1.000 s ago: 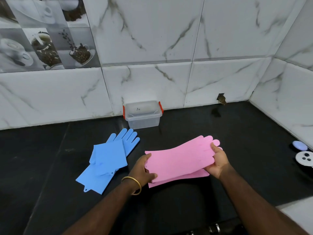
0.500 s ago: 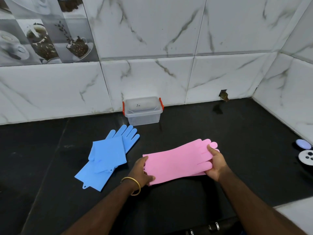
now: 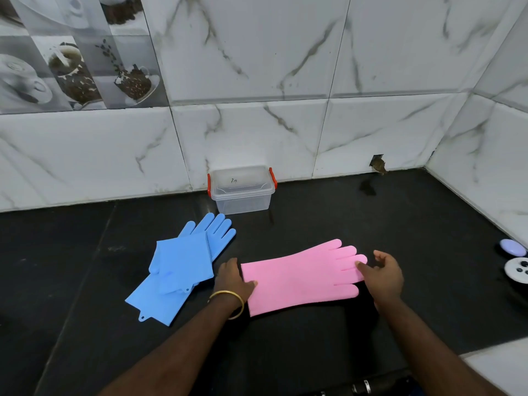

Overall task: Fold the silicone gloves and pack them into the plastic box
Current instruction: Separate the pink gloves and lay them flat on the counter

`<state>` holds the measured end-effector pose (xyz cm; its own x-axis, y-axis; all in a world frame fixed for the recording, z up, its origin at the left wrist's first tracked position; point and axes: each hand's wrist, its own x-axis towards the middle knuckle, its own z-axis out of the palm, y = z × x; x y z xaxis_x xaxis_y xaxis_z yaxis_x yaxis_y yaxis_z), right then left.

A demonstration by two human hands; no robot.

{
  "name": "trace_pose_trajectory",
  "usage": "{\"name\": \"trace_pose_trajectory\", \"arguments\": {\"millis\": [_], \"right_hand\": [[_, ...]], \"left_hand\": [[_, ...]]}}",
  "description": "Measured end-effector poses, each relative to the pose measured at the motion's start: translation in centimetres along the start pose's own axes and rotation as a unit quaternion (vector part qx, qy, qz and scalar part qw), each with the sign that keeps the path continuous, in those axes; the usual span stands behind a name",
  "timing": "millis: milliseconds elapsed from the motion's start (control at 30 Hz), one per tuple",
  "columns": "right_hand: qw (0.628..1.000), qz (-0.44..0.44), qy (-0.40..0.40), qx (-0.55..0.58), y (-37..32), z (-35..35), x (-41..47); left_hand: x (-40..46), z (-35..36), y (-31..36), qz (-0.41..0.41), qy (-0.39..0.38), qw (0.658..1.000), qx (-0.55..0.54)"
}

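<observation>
Pink silicone gloves [image 3: 303, 277] lie flat and stacked on the black counter [image 3: 328, 224], fingers pointing right. My left hand [image 3: 233, 281] rests at the cuff end, thumb on the cuff edge. My right hand [image 3: 383, 274] hovers at the fingertip end with fingers apart, one fingertip touching the glove's fingers. Blue silicone gloves [image 3: 183, 264] lie to the left, one folded over the other. A clear plastic box [image 3: 242, 190] with red side clips stands open against the back wall.
Marble-tiled walls close the counter at the back and right. A small lilac object [image 3: 513, 247] and a white round object [image 3: 518, 270] sit at the right edge. A white ledge [image 3: 497, 364] shows at the lower right.
The pink gloves were held above the counter; they have been lowered flat onto it. My right hand has let go and opened, and my left hand now rests at the cuff.
</observation>
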<state>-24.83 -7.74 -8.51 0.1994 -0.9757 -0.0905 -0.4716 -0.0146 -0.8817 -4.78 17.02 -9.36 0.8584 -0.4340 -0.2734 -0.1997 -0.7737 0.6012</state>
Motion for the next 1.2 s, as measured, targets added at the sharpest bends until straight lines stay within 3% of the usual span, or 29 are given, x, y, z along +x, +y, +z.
{"name": "trace_pose_trajectory", "arguments": {"millis": [67, 167, 300, 433, 667, 800, 900, 1033, 1200], "right_hand": [[0.998, -0.049, 0.022, -0.044, -0.1, -0.1, -1.1], [0.994, -0.111, -0.002, 0.000, -0.8, 0.9, -4.2], [0.972, -0.070, -0.188, 0.123, -2.4, 4.3, -8.8], [0.940, -0.056, -0.319, 0.110, -4.1, 8.3, -10.5], [0.941, -0.043, -0.316, 0.116, -5.1, 11.8, -9.1], [0.945, -0.043, -0.298, 0.125, -4.4, 12.2, -8.9], [0.939, -0.010, -0.309, 0.151, -4.3, 12.1, -8.3], [0.894, 0.105, -0.335, 0.280, -5.1, 10.7, -6.7], [0.846, 0.154, -0.393, 0.326, -6.8, 6.6, -2.8]], "left_hand": [[0.8, -0.2, 0.7, -0.015, 0.001, 1.000, 0.027], [2.0, -0.3, 1.6, -0.037, -0.015, 0.999, 0.032], [2.8, -0.3, 2.5, -0.068, -0.029, 0.997, 0.004], [2.9, -0.5, 2.9, -0.072, -0.050, 0.996, -0.024], [1.2, -1.9, 2.3, -0.016, -0.090, 0.990, -0.106], [-0.6, -2.4, 2.0, 0.012, -0.171, 0.971, -0.168], [-1.6, -2.2, 3.8, -0.014, -0.132, 0.968, -0.215], [-2.6, -1.6, 8.9, -0.007, -0.091, 0.960, -0.265], [-3.0, 1.2, 16.5, 0.105, -0.094, 0.974, -0.179]]}}
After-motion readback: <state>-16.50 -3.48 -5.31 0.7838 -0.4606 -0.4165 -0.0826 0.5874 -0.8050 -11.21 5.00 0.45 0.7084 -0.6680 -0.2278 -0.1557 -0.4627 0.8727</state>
